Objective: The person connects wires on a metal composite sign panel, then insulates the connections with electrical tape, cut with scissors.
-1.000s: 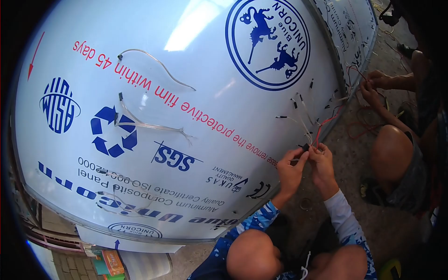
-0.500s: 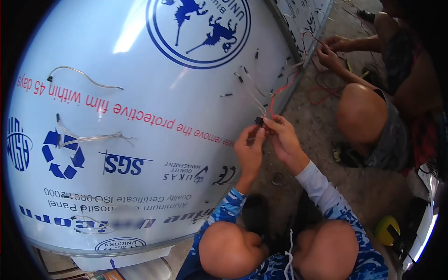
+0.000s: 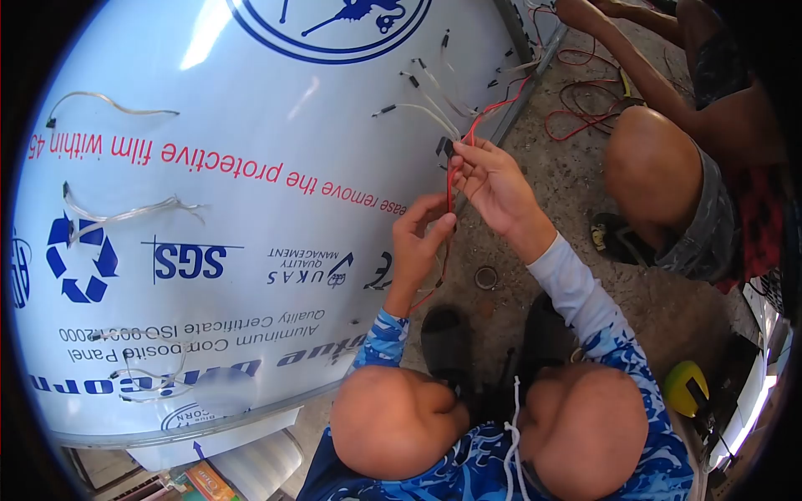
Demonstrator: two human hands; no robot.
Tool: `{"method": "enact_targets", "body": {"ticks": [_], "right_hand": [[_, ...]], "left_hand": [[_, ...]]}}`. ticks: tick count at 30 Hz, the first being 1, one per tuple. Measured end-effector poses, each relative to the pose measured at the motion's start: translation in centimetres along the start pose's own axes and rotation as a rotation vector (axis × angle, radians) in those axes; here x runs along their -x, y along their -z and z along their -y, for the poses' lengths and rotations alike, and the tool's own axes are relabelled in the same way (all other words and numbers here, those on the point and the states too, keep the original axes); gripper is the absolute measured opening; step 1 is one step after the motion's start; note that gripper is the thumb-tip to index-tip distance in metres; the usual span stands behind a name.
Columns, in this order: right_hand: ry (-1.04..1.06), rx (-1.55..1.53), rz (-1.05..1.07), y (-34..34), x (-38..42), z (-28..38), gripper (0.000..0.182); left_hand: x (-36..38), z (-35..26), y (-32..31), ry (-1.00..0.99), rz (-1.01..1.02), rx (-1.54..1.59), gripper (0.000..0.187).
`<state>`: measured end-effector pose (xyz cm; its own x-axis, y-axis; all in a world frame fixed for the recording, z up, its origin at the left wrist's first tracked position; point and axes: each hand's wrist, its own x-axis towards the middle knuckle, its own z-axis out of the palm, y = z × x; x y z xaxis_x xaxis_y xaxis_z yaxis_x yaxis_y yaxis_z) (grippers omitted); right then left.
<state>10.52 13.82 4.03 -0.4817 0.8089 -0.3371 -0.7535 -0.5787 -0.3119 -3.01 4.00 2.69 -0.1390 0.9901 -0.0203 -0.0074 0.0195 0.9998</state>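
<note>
My right hand (image 3: 494, 185) has its fingers pinched shut on a small black connector (image 3: 444, 147) at the top of a red wire (image 3: 449, 188), and my left hand (image 3: 422, 242) grips that same wire lower down between thumb and forefinger, so the wire runs taut and nearly upright between the two. Half a second ago both hands were bunched together around the connector; now they have drawn apart along the wire, left one lower, which I take to mean the wire is being pulled straight. Below my left hand the wire trails on toward the floor (image 3: 652, 321). The connector sits just off the edge of the white panel (image 3: 251, 108), near the clear wires (image 3: 422, 108) that poke out of it. To my right a co-worker's hand (image 3: 576, 12) reaches into loose red wires (image 3: 585, 104) on the floor. A small ring (image 3: 485, 277) lies near my knees.
</note>
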Motion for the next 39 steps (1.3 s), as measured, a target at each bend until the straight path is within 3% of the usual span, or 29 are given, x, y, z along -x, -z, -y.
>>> {"method": "enact_targets", "body": {"ticks": [7,11,24,30,35,39], "right_hand": [[-0.001,0.116,0.111,-2.4,-0.6,-0.7,0.014],[0.038,0.261,0.049,-3.4,-0.8,-0.5,0.012],[0.019,0.243,0.18,-4.7,-2.7,-1.1,0.01],[0.063,0.324,0.162,-5.8,-1.8,-0.7,0.018],[0.154,0.435,0.158,-5.6,-1.1,-1.2,0.04],[0.18,0.48,0.168,-6.0,-0.5,-1.3,0.042]], "left_hand": [[-0.9,-2.8,2.5,-0.01,-0.111,-0.016,0.008],[-0.9,-4.3,3.4,-0.016,-0.153,-0.068,0.011],[-1.5,-3.9,4.0,-0.028,-0.363,-0.004,0.013],[-1.5,-4.3,3.6,-0.071,-0.283,-0.132,0.018],[-1.7,-5.8,2.3,-0.148,-0.307,0.007,0.023],[-2.5,-6.6,2.0,-0.084,-0.376,0.057,0.021]]}}
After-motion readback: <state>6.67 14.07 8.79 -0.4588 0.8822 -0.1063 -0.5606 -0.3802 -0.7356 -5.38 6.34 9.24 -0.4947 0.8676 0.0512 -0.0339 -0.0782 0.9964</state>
